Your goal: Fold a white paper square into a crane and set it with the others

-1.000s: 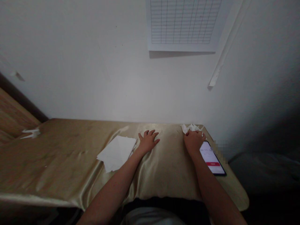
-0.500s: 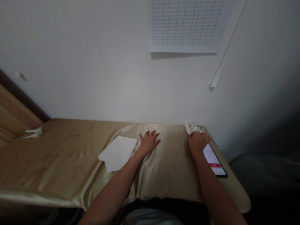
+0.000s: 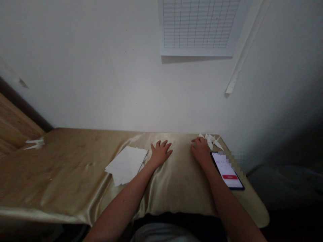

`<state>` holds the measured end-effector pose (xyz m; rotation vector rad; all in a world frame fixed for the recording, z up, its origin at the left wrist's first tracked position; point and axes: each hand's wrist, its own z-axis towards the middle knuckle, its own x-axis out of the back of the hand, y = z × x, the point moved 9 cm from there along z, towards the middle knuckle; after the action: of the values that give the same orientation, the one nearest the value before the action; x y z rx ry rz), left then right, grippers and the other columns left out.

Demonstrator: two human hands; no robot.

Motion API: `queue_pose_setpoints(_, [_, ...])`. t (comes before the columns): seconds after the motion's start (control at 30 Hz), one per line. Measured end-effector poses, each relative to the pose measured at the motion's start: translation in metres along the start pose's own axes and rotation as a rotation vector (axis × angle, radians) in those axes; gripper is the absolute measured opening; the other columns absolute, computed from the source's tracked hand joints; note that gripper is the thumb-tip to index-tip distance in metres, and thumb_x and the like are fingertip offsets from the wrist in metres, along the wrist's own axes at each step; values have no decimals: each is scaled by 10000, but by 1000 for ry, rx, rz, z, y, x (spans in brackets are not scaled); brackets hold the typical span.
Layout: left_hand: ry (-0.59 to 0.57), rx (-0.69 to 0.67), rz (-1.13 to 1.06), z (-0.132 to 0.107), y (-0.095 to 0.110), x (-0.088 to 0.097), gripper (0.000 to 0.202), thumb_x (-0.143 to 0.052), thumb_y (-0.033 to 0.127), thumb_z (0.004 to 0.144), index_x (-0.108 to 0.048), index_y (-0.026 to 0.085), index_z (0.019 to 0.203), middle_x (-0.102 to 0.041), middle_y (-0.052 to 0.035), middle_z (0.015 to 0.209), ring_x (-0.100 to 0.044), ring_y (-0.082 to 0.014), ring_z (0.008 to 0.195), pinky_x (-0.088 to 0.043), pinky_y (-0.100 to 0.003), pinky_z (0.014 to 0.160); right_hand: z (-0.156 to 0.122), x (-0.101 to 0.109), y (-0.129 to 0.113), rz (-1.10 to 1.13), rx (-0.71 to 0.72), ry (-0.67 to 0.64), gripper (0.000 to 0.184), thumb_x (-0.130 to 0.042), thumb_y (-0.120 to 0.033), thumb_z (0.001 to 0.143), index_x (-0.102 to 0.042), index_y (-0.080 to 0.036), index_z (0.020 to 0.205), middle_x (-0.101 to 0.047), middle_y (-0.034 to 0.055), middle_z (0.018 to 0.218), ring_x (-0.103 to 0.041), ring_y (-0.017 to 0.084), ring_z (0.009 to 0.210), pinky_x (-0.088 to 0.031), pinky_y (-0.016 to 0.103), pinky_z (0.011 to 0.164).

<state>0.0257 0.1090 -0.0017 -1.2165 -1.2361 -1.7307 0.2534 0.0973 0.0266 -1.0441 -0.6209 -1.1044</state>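
Note:
My left hand [image 3: 160,154] lies flat on the gold satin cloth with its fingers spread, holding nothing. Just to its left is a loose stack of white paper sheets [image 3: 127,164], their edges not lined up. My right hand [image 3: 201,150] rests near the back right of the table, fingers apart, with no object seen in it. Right behind and beside it stand folded white paper pieces [image 3: 211,139] with pointed ends, like origami; the hand partly hides them, and I cannot tell whether it touches them. A phone [image 3: 228,173] with a lit screen lies right of my right wrist.
Gold cloth [image 3: 73,168] covers the table, wrinkled at the left. Another pointed folded white paper piece [image 3: 36,144] sits at the far left. Behind the table rises a white wall [image 3: 106,74], with a printed grid sheet [image 3: 196,27] hanging on it. The table's rounded corner is at the right.
My right hand has moved left from the folded paper pieces, and its fingers have opened. More of the pieces and of the phone now shows. My left hand has stayed in place.

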Motion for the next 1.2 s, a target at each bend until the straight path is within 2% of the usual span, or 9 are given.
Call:
queue_pose_setpoints(0.13, [-15, -1, 16, -1, 1, 1, 473, -505, 477, 984, -527, 381, 1446, -424, -44, 1605, -283, -424, 1481, -111, -788, 1138, -11, -31, -32, 90, 224, -176, 493, -565, -357, 932, -576, -176, 1390, -484, 134, 1520, -407, 265, 1411, -300, 415, 1194])
queue_pose_setpoints(0.27, [6, -14, 37, -2, 2, 1, 479, -480, 489, 993, -515, 378, 1457, -421, -44, 1606, -287, -417, 1479, -115, -779, 1142, -26, -54, -38, 35, 233, -347, 557, -457, -458, 997, -469, -214, 1498, -369, 120, 1618, -297, 286, 1507, -175, 505, 1239])
queue_pose_setpoints(0.4, [20, -35, 65, -5, 2, -1, 478, -451, 484, 1005, -504, 377, 1467, -420, -42, 1608, -294, -408, 1478, -125, -754, 1159, -28, -57, -35, 22, 228, -402, 580, -428, -488, 1006, -434, -226, 1524, -351, 116, 1628, -257, 278, 1528, -146, 503, 1245])
queue_pose_setpoints(0.57, [-3, -90, 130, -11, 2, 3, 460, -449, 454, 1013, -516, 335, 1452, -453, -52, 1585, -349, -359, 1462, -230, -668, 1174, -24, -58, -33, 16, 228, -424, 594, -443, -491, 997, -438, -218, 1524, -349, 109, 1630, -261, 270, 1526, -160, 473, 1248])
queue_pose_setpoints(0.7, [45, -92, 213, -22, -1, 24, 465, -553, 408, 969, -542, 291, 1419, -510, -78, 1531, -407, -322, 1420, -307, -555, 1163, -22, -61, -31, 9, 224, -440, 598, -454, -493, 991, -443, -216, 1521, -337, 102, 1637, -264, 271, 1525, -166, 466, 1249])
queue_pose_setpoints(0.8, [119, 6, 261, -34, -14, 50, 458, -564, 407, 958, -566, 251, 1389, -587, -105, 1434, -488, -319, 1333, -346, -504, 1130, -22, -61, -30, 15, 222, -440, 587, -462, -485, 989, -459, -219, 1512, -343, 102, 1634, -269, 270, 1524, -175, 464, 1247])
queue_pose_setpoints(0.9, [110, 164, 322, -49, -37, 69, 468, -569, 439, 946, -590, 217, 1357, -620, -139, 1362, -555, -343, 1234, -415, -492, 1045, -21, -61, -30, 23, 218, -440, 581, -466, -482, 989, -466, -220, 1507, -351, 104, 1630, -273, 270, 1523, -180, 466, 1246])
queue_pose_setpoints(1.0, [18, 321, 345, -64, -64, 76, 460, -550, 461, 950, -605, 213, 1334, -641, -147, 1312, -594, -362, 1179, -471, -486, 951, -21, -62, -30, 27, 211, -444, 583, -469, -476, 988, -464, -213, 1508, -350, 107, 1630, -271, 273, 1523, -182, 472, 1246])
queue_pose_setpoints(1.2, [-66, 379, 290, -77, -90, 69, 437, -554, 471, 954, -631, 196, 1286, -642, -142, 1326, -635, -312, 1145, -494, -376, 912, -21, -61, -30, 33, 209, -440, 589, -486, -468, 980, -470, -198, 1503, -359, 116, 1624, -278, 276, 1518, -188, 478, 1244])
